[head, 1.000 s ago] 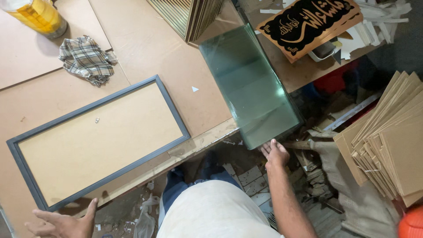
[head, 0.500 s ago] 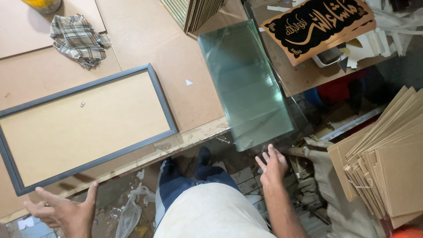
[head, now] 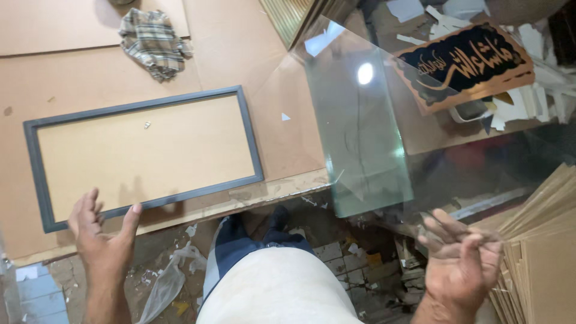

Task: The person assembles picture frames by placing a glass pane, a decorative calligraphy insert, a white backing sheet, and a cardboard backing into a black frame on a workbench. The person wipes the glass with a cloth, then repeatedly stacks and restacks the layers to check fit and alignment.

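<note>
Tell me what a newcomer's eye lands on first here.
First the clear glass sheet, tilted over the bench's right end and catching a bright glare, with the right hand open below it. Next the empty grey picture frame lying flat on the brown board, the left hand at its near edge. A dark plaque with gold script lies at upper right.

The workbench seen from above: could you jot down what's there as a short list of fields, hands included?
Left hand: open, thumb and fingers at the near edge of the grey picture frame
Right hand: open, fingers spread, at the near edge of a large tilted glass sheet; grip unclear
Frame: lies flat on the brown board table
Cloth: checked, crumpled, beyond the frame
Plaque: dark, gold lettering, seen through the glass
Boards: stacked on the right
</note>
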